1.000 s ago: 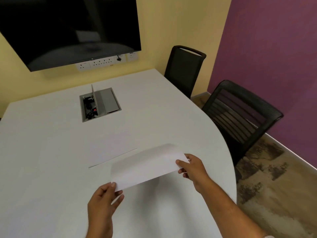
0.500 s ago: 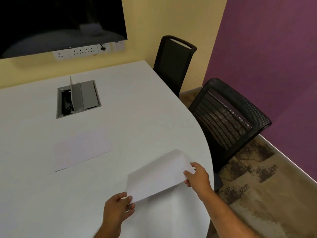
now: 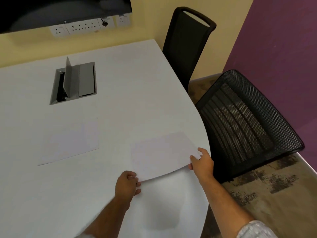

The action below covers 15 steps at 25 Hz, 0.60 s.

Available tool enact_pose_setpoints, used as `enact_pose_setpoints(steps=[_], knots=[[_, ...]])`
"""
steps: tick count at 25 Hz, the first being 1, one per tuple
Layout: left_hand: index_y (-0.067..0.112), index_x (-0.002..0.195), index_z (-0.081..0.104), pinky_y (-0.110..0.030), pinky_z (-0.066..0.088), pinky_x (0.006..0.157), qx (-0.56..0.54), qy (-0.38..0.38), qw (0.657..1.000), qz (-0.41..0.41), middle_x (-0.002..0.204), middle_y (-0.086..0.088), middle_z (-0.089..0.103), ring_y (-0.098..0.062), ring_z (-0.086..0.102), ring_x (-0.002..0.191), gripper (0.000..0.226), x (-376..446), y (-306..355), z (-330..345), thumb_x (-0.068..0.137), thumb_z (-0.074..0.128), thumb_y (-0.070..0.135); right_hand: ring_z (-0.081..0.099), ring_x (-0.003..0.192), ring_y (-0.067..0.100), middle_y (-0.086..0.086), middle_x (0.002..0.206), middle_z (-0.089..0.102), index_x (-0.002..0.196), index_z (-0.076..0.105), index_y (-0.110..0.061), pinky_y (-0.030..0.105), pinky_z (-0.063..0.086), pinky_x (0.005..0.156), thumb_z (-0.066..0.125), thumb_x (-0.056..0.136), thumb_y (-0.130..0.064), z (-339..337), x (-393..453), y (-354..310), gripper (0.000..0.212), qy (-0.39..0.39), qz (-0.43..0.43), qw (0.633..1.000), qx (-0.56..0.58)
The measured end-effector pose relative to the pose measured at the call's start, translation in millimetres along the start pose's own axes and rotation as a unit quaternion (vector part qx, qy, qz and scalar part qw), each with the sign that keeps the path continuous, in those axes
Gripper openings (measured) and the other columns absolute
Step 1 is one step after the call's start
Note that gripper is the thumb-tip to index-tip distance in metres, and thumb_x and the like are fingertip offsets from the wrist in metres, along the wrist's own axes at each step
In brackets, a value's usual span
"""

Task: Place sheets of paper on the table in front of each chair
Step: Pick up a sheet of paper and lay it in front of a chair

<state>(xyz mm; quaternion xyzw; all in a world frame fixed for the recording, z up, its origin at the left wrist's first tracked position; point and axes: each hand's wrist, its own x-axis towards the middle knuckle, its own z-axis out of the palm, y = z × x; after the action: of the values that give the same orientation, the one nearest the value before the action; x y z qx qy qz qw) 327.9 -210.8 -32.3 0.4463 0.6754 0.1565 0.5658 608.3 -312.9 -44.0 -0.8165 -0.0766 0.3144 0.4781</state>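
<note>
Pinched at its two near corners, left hand [image 3: 127, 185] at one and right hand [image 3: 202, 163] at the other, flat white sheet of paper [image 3: 163, 154] just above white table [image 3: 120, 79], stretching away from both grips, right-hand corner nearest black mesh chair [image 3: 247, 122].

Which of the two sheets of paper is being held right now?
The right-hand sheet near the mesh chair, gripped by both hands; the left sheet lies flat, untouched.
</note>
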Motion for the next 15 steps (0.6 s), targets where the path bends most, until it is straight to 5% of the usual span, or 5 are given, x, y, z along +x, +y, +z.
enact_pose_setpoints(steps=[3, 8, 11, 13, 15], knots=[[0.01, 0.112, 0.072, -0.041, 0.062, 0.067, 0.072, -0.023, 0.997, 0.003, 0.108, -0.021, 0.067, -0.028, 0.065, 0.082, 0.035, 20, -4, 19, 0.093, 0.051, -0.01, 0.067, 0.059, 0.022, 0.003, 0.13, 0.057, 0.141, 0.055, -0.017, 0.022, 0.055, 0.049, 0.064, 0.099, 0.0, 7, 23, 5, 0.046, -0.008, 0.016, 1.0, -0.02], [0.016, 0.141, 0.06, -0.039, 0.053, 0.103, 0.213, -0.052, 0.974, 0.053, 0.137, -0.005, 0.053, -0.027, 0.061, 0.116, 0.051, 35, -12, 29, 0.092, 0.065, 0.003, 0.074, 0.069, 0.026, 0.002, 0.126, 0.057, 0.138, 0.056, -0.015, 0.012, 0.05, 0.05, 0.065, 0.099, -0.002, 12, 41, 19, 0.043, -0.009, 0.013, 0.997, -0.072], [0.017, 0.147, 0.055, -0.035, 0.052, 0.103, 0.254, -0.068, 0.963, 0.06, 0.137, -0.004, 0.047, -0.021, 0.059, 0.111, 0.059, 32, -16, 27, 0.091, 0.068, 0.007, 0.075, 0.088, 0.03, 0.008, 0.129, 0.067, 0.135, 0.058, -0.018, 0.032, 0.063, 0.073, 0.069, 0.096, -0.012, 12, 43, 27, 0.041, -0.011, -0.005, 0.995, -0.104], [0.023, 0.149, 0.052, -0.031, 0.052, 0.097, 0.277, -0.067, 0.956, 0.073, 0.133, -0.002, 0.046, -0.021, 0.061, 0.108, 0.064, 30, -19, 21, 0.089, 0.069, 0.01, 0.067, 0.099, 0.024, 0.009, 0.13, 0.065, 0.135, 0.061, -0.015, 0.034, 0.057, 0.088, 0.072, 0.095, -0.016, 12, 41, 26, 0.042, -0.013, -0.007, 0.99, -0.138], [0.028, 0.151, 0.048, -0.029, 0.05, 0.09, 0.282, -0.048, 0.955, 0.077, 0.13, -0.002, 0.046, -0.023, 0.063, 0.107, 0.068, 29, -21, 12, 0.088, 0.07, 0.012, 0.06, 0.1, 0.02, 0.007, 0.133, 0.058, 0.133, 0.063, -0.012, 0.032, 0.05, 0.087, 0.072, 0.095, -0.017, 11, 35, 25, 0.038, -0.01, -0.007, 0.988, -0.156]])
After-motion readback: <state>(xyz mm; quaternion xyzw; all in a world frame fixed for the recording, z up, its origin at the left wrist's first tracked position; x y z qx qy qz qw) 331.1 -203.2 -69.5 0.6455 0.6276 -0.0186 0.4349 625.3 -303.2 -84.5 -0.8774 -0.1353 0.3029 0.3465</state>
